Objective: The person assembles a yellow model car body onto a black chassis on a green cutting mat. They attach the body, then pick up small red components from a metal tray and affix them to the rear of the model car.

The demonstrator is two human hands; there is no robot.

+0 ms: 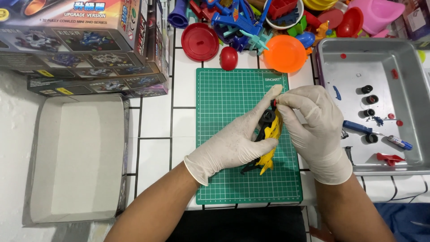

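Note:
Both my hands wear white gloves and meet over a green cutting mat [224,98]. Between them is a small yellow and black toy car [270,134], held tilted above the mat with a black wheel showing near its top. My left hand [237,141] wraps the car's left side from below. My right hand [313,125] grips its right side, thumb and fingertips pinching a small red part at the car's upper end. The car's lower yellow tail sticks out beneath my left palm.
A metal tray [349,62] at the right holds black tyres, a blue-handled screwdriver [358,127] and small red parts. An empty open cardboard box [78,157] lies at the left, printed kit boxes [89,45] behind it. Colourful plastic toys crowd the back edge.

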